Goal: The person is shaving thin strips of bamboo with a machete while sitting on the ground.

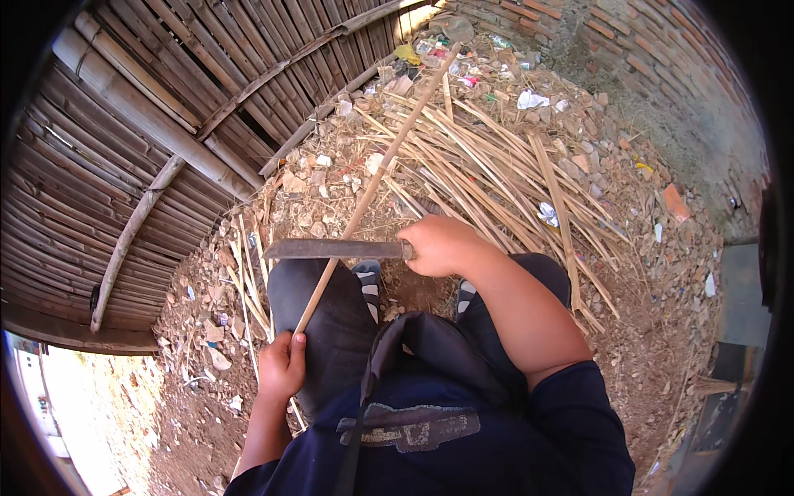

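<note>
My left hand (282,364) is closed round the near end of a long bamboo strip (372,188), beside my left knee. The strip slants away from me, up and to the right, over the ground. In my right hand (440,245) is the handle of a machete (341,250), mostly hidden by the fingers. Its broad, dark blade points left and lies crosswise over the strip, just above my left thigh. Whether the edge bites into the strip, I cannot tell.
A heap of split bamboo strips (496,178) spreads over the rubble beyond my knees. Several thin strips (251,273) lie at my left. A bamboo slat wall (124,198) stands on the left, a brick wall (662,91) on the right. Litter (532,100) is scattered farther off.
</note>
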Tool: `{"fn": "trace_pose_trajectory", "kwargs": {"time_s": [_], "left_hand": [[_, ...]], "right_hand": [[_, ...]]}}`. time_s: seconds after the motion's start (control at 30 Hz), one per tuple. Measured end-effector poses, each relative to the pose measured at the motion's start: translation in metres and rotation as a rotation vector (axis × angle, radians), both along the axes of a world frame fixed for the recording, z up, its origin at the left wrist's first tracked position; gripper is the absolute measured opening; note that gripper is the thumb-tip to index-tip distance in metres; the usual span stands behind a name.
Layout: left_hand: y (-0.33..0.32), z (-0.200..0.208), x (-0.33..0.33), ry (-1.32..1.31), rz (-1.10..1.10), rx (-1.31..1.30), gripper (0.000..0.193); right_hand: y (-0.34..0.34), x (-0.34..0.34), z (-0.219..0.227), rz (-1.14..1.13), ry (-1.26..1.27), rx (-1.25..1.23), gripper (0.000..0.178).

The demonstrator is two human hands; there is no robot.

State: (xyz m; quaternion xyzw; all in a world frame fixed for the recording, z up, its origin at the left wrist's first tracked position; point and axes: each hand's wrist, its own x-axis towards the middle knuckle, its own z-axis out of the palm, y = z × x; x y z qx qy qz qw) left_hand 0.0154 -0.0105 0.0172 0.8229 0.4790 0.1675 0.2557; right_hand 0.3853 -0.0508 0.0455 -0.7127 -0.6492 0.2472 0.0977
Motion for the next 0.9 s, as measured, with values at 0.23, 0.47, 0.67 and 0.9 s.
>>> {"fn": "trace_pose_trajectory", "kwargs": {"time_s": [0.23,0.47,0.67,0.9], "left_hand": [[-0.003,0.0,-0.001,0.007,0.003,-0.006,0.046],[-0.001,-0.001,0.001,0.008,0.015,-0.009,0.046],[0.001,0.003,0.0,0.051,0.007,-0.036,0.046],[0.0,0.0,-0.001,0.025,-0.017,-0.013,0.047]], "right_hand": [[0.002,-0.005,-0.01,0.198,-0.018,0.074,0.026],[-0.001,0.029,-0.009,-0.107,-0.003,0.102,0.033],[-0.001,-0.014,0.001,0.09,-0.016,-0.023,0.028],[0.0,-0.002,0.006,0.118,0.002,-0.002,0.029]]}}
